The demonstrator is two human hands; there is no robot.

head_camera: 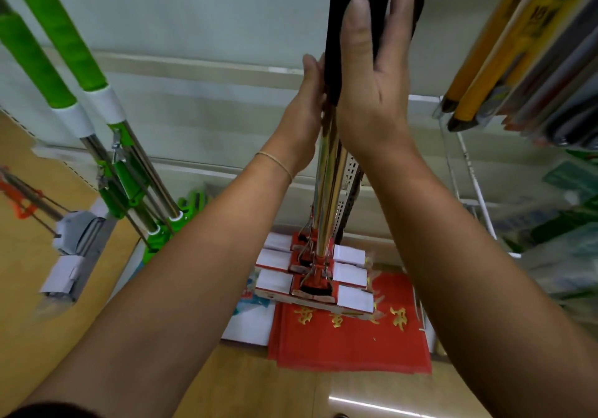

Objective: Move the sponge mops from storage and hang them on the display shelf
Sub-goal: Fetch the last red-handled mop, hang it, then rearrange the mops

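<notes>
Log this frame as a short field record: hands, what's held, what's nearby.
left hand: grips the black handle grip from the left side
right hand: fingers straight, pressed flat on the black handle grip
held item: red sponge mops, poles bunched together, heads hanging low
left of them: green mops hanging
below: red mat on the floor
right: packaged goods hanging

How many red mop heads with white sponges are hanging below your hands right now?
3, stacked front to back under the black grip: the nearest over the red mat, the middle one behind it, the farthest by the shelf. More may be hidden behind.
</notes>
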